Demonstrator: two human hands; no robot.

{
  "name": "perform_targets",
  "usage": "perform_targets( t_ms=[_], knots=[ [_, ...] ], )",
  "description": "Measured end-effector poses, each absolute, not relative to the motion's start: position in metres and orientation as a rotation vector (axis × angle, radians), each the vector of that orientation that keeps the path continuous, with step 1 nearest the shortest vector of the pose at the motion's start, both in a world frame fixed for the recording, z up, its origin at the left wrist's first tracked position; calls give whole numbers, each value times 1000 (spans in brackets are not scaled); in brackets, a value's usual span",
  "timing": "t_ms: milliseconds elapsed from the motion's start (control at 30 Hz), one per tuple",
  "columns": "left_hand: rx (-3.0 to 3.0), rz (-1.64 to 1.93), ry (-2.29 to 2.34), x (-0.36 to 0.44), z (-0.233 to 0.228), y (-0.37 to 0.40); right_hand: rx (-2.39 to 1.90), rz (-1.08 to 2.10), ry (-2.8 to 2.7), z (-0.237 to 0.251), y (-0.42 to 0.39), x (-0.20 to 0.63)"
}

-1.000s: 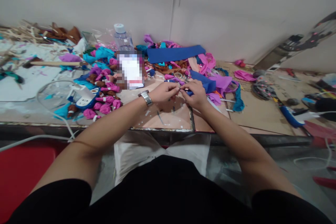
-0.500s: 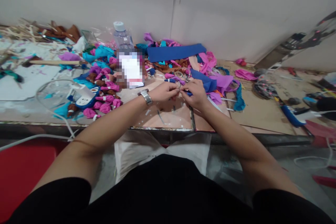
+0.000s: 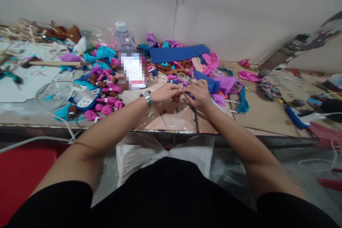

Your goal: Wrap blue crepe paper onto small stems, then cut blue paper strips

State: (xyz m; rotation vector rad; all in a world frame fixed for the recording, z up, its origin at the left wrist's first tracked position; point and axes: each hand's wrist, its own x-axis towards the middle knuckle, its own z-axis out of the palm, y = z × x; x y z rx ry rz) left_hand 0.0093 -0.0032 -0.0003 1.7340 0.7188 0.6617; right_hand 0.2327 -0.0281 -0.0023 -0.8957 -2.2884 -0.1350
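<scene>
Tabletop [image 3: 165,119] clutter surrounds the working area: a heap of pink, purple and brown fabric bundles [image 3: 107,101] lies to the left beside a blue-and-white power strip [image 3: 84,102], a clear plastic bottle [image 3: 123,37] stands near the wall behind them, and a long blue fabric strip [image 3: 179,53] lies across the scraps at the back. Purple and teal fabric scraps [image 3: 229,87] spread to the right, just beside the right hand [image 3: 200,96]. Both hands meet over a bare patch of tabletop near its front edge. The left hand [image 3: 165,93], a wristwatch [image 3: 148,98] on its wrist, is pinched closed on a small fabric piece [image 3: 179,94], and the right hand is closed on the same piece from the other side, fingertips of the two hands touching. The piece is too small to tell its shape.
</scene>
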Motion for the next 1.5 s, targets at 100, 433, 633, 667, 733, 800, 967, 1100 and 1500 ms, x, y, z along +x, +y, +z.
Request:
perform_targets(
  t_ms=[100, 433, 633, 667, 733, 800, 967, 1100, 1500],
  knots=[
    [1974, 697, 723, 7, 4, -5, -893, -131, -2231, -6, -26, 233],
    [2571, 870, 835, 5, 1, -3, -977, 25, -2136, -14, -21, 231],
    [2678, 840, 860, 5, 0, -1, -976, 33, -2139, -17, -18, 232],
    [2696, 819, 870, 5, 0, 0, -980, 40, -2148, -17, -18, 232],
    [2734, 783, 891, 4, 0, 0, -994, 56, -2163, -18, -18, 232],
    [2769, 760, 908, 4, -1, 0, -1005, 65, -2176, -18, -18, 231],
    [2863, 731, 941, 5, -3, 2, -1016, 80, -2203, -17, -19, 230],
    [2916, 714, 955, 4, -4, 3, -1035, 110, -2204, -16, -20, 230],
    [2878, 770, 933, 5, -1, -1, -1004, 466, -2077, -18, -16, 225]
  ],
)
